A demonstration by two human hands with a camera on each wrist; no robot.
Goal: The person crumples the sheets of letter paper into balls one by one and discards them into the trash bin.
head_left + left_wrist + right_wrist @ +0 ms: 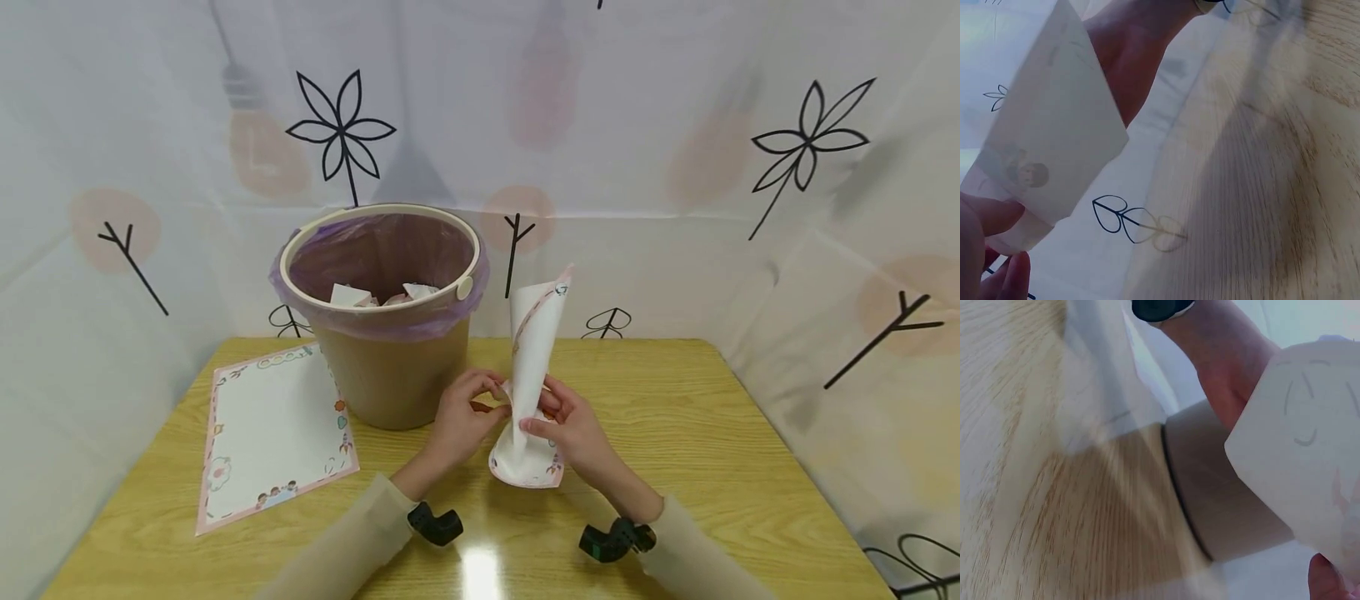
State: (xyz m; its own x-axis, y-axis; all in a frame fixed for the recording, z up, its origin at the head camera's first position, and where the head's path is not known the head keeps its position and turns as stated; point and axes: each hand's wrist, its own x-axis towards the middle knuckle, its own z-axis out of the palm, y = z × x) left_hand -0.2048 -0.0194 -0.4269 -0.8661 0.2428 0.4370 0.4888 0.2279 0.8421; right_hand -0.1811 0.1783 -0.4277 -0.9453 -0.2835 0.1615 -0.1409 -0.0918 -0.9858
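A sheet of white paper point(534, 342) with a pink patterned border is bent and twisted, standing up between both hands above the table. At its left edge, the left hand point(467, 417) pinches it between thumb and fingers. From the other side the right hand point(581, 429) grips the sheet, thumb across its front and fingers behind. The left wrist view shows the thumb pressed on the folded paper point(1060, 137). In the right wrist view the paper point(1297, 444) covers most of the right hand's fingers.
A brown bin point(390, 375) with a purple liner stands at the back, left of the hands, crumpled paper point(351, 296) inside. A flat sheet with a matching border point(277, 425) lies on the wooden table point(652, 400) at left. A patterned cloth point(600, 167) hangs behind.
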